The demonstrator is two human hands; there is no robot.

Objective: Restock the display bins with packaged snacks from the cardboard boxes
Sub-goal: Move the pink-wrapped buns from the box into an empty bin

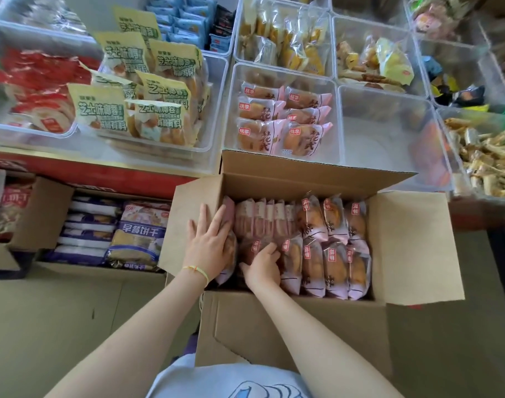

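1. Pale blue shirt fabric (231, 377) with a printed outline is seen nearest the camera, bare forearms reaching out from it.
2. Fingers of the right hand (262, 267) are curled and pushed down among glossy pink bread packets (334, 254); whether one is pinched cannot be told.
3. Fingers of the left hand (209, 244) are laid straight, slightly spread, pressed flat on the leftmost packet; a thin yellow string bracelet (198, 272) circles the wrist.
4. Packets are stood on edge in two rows inside an open brown corrugated cardboard box (291, 334), flaps folded outward; small red labels are carried, too blurred to read.
5. Just beyond, a clear rigid plastic bin (231, 110) holds matching packets marked 桃李.
6. Far left, yellow-green packets (102, 110) read 芝士味.
7. Left of the box, a second carton (41, 214) holds purple bags (142, 234).
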